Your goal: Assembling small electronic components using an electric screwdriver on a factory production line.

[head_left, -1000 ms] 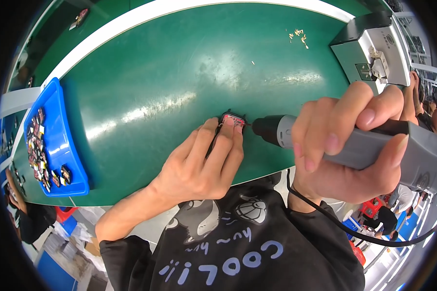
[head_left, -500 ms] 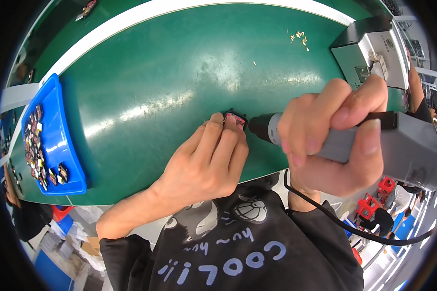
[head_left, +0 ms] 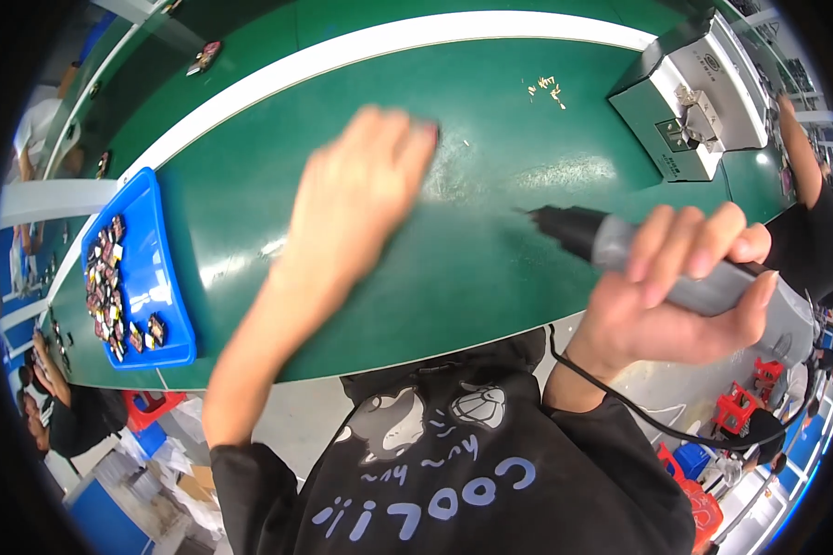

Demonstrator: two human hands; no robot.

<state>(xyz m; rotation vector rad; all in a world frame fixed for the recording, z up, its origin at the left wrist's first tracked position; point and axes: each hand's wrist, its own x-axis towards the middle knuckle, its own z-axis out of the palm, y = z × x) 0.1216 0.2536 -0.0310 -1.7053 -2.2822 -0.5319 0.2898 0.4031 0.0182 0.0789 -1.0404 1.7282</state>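
Note:
My right hand (head_left: 680, 277) is wrapped round a grey and black electric screwdriver (head_left: 594, 233). The tool's bit points left, over the green bench and apart from any part. Farther out to the left, my left hand (head_left: 366, 180) is raised above the bench with its fingers curled together, blurred by motion. A small dark part with a trace of red (head_left: 432, 132) shows at its fingertips; the rest of it is hidden by the fingers.
A blue tray (head_left: 171, 287) at the left holds several small assembled parts (head_left: 106, 287). Small brass-coloured screws (head_left: 548, 91) lie loose at the back. At the right stands a box-shaped screw feeder (head_left: 643, 116). A black cable (head_left: 620, 407) hangs from the screwdriver.
My left hand has lifted the small part from the bench and moved away and leftward. The screwdriver in my right hand has drawn back to the right, off the part.

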